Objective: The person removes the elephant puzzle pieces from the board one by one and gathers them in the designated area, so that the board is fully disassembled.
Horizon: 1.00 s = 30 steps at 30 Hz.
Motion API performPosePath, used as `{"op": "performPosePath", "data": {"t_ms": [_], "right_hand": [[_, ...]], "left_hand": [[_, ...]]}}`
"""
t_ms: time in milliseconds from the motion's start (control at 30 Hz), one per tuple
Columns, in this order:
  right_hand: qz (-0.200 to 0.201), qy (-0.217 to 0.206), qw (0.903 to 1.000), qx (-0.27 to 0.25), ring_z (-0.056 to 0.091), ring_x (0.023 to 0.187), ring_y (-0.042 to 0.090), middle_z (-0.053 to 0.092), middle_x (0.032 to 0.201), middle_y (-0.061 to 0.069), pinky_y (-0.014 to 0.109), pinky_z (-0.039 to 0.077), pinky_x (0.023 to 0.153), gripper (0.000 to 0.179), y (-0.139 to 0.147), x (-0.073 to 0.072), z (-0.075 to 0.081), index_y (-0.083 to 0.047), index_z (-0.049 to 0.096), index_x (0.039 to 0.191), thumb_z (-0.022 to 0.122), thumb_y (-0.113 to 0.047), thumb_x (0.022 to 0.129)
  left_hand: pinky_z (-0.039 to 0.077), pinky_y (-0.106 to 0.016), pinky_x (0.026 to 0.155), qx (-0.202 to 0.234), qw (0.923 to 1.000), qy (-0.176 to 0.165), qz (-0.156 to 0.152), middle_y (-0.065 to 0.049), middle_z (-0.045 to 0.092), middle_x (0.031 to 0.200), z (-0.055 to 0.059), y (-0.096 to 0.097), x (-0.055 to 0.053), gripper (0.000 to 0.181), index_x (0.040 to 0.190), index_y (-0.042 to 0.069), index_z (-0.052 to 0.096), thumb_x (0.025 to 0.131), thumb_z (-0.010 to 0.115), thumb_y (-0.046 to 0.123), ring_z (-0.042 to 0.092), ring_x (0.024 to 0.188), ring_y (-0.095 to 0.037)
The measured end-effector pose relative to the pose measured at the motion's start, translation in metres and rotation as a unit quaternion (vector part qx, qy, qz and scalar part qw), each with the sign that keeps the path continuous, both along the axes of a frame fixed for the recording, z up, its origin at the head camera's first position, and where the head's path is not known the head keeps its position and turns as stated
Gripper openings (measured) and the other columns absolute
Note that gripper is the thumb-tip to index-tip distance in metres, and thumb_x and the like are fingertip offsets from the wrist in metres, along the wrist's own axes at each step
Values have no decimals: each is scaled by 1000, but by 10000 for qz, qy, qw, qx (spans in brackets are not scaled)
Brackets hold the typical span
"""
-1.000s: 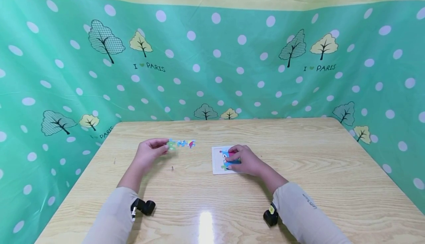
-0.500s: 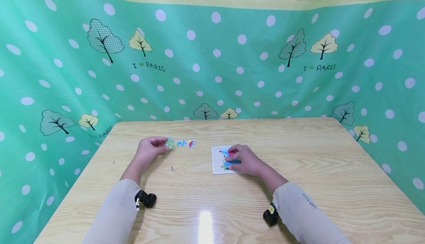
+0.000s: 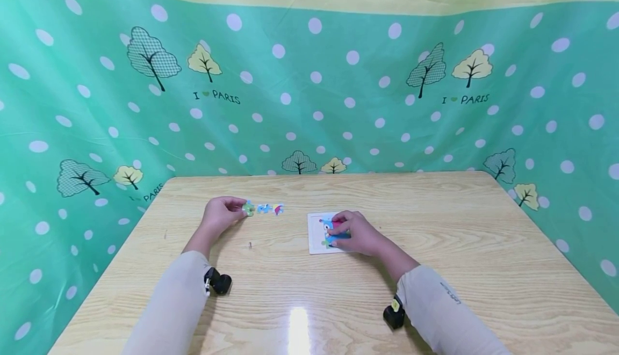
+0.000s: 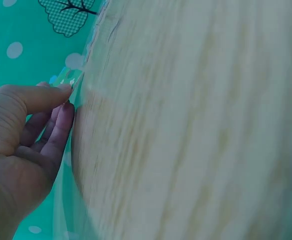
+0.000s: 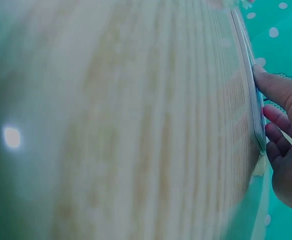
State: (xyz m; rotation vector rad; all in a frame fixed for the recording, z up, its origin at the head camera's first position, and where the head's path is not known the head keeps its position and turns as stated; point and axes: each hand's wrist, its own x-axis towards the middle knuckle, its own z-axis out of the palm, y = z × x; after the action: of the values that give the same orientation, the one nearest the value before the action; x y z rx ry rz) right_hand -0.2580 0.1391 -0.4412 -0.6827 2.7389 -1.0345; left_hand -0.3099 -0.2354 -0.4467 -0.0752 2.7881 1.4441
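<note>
In the head view my left hand [image 3: 223, 217] is at the left of the table, pinching a green puzzle piece [image 3: 248, 208]. The left wrist view shows that green piece [image 4: 68, 76] between thumb and fingers, partly covered by the thumb. Just right of it lie a blue puzzle piece [image 3: 263, 208] and a piece with red and yellow [image 3: 278, 209]. My right hand [image 3: 357, 232] rests with its fingertips on a partly filled puzzle in a white tray [image 3: 315, 235]. Blue and red pieces [image 3: 329, 227] show beside the fingers; the tray's right part is hidden under the hand.
A small dark bit [image 3: 250, 245] lies on the wooden table [image 3: 290, 280] between the hands. Green dotted cloth [image 3: 309, 102] hangs behind the far edge and along both sides.
My left forearm has swung right and forward, while the green piece stays nearly in place beside the other two. The right hand and the tray have hardly moved.
</note>
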Motion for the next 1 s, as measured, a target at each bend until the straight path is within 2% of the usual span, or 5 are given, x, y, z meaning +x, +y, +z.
{"op": "performPosePath", "data": {"t_ms": [200,500,1000], "right_hand": [[10,-37,10000,0,37,130,32,53,133,7,49,32,108,27,0,0,0,-11,74,111,78,-17,85],[42,5,10000,9,37,129,32,53,133,7,49,33,108,28,1,-1,-1,-11,74,111,78,-17,85],[-43,-58,10000,48,38,130,30,53,133,5,47,33,108,28,1,-1,0,-12,74,111,78,-17,85]], "left_hand": [[52,-36,82,-474,9987,145,-131,-10,69,99,0,0,-4,30,114,4,71,85,75,9,62,94,-24],[51,-36,80,-867,9952,220,-387,-10,67,98,1,0,-7,30,117,3,70,87,73,10,60,92,-24],[49,-41,89,-732,9959,151,-502,-11,66,107,-2,-1,-4,36,125,5,65,91,70,15,58,100,-26]]}}
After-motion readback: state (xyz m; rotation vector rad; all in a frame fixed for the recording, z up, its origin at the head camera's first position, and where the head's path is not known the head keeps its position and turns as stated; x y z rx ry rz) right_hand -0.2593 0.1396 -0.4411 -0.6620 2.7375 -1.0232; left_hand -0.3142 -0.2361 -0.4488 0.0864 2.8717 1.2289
